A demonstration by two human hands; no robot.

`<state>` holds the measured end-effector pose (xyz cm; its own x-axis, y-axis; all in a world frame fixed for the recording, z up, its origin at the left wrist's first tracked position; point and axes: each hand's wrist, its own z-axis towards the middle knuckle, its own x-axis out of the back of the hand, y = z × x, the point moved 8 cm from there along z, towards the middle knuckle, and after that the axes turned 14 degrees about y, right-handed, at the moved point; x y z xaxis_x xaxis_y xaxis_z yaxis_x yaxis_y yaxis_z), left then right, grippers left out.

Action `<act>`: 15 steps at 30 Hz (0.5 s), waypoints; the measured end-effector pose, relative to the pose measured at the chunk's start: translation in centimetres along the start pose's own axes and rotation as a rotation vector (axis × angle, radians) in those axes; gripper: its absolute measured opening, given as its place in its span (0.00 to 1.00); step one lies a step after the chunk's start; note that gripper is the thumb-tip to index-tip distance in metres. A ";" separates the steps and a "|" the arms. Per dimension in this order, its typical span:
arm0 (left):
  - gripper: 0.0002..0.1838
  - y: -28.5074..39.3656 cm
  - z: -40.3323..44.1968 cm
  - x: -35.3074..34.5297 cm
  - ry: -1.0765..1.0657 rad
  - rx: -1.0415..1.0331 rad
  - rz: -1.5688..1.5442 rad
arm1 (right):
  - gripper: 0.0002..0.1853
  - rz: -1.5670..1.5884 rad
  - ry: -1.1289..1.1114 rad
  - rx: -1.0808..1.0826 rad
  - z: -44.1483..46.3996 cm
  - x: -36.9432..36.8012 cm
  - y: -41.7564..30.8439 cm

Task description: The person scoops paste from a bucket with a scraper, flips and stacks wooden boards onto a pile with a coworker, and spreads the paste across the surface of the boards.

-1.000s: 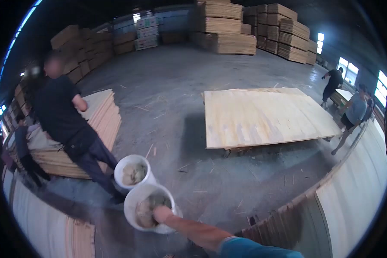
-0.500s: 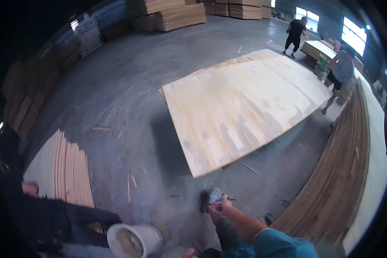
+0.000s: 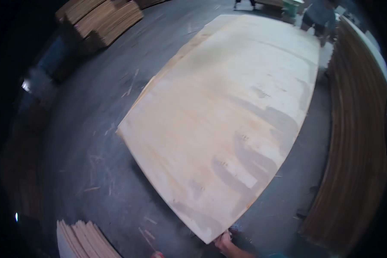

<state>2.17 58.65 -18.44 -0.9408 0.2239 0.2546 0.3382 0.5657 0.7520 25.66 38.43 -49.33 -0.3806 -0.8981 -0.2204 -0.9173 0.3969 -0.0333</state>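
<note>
A large pale plywood sheet (image 3: 210,107) with grey patches fills the middle of the head view, and layers beneath it show along its left edge. My right hand (image 3: 222,241) is at the sheet's near corner, its fingers closed at the edge and partly hidden there. Any small tool still in that hand cannot be made out. At the bottom edge, left of the corner, a small blurred reddish patch (image 3: 158,255) may be part of my left hand; its fingers do not show.
A tall stack of brown sheets (image 3: 357,129) runs along the right. Another stack of thin boards (image 3: 84,241) stands at lower left, and piled sheets (image 3: 101,21) lie at the back. A person (image 3: 319,19) stands near the far corner. Wood scraps litter the grey floor (image 3: 90,142).
My view has moved closer to the plywood sheet and turned. My right hand, earlier short of the sheet with a thin dark object, is now at its corner. The white bucket has left view.
</note>
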 end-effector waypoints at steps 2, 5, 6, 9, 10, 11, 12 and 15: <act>0.23 6.1 5.5 -4.6 0.235 0.317 -0.087 | 0.30 0.009 0.176 0.058 -5.4 2.5 -3.2; 0.39 6.5 26.4 -9.7 0.032 0.274 -0.225 | 0.30 -0.045 0.354 0.340 -15.9 9.4 -15.4; 0.46 9.0 29.5 -13.8 0.053 0.343 -0.239 | 0.30 -0.056 0.438 0.467 -20.4 12.2 -19.9; 0.54 13.3 36.4 -28.4 -0.111 0.628 -0.608 | 0.31 -0.064 0.761 0.852 -34.0 19.1 -32.0; 0.46 18.0 33.6 -34.1 -0.893 0.542 -0.564 | 0.31 -0.072 0.886 0.945 -37.9 20.6 -34.7; 0.45 19.9 34.0 -37.8 -0.906 0.452 -0.492 | 0.31 -0.076 1.017 1.015 -41.0 21.7 -36.8; 0.45 20.8 34.1 -41.2 -0.743 0.386 -0.387 | 0.31 -0.099 1.150 1.045 -43.9 22.6 -38.3; 0.43 25.0 28.1 -47.9 -0.643 0.189 -0.099 | 0.35 -0.327 1.610 0.979 -48.5 25.1 -40.9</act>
<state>56.39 84.32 -28.95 -0.7859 0.5584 -0.2658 0.3050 0.7238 0.6189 47.95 -9.60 -6.22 -0.4924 -0.0211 0.8701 -0.8067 -0.3642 -0.4653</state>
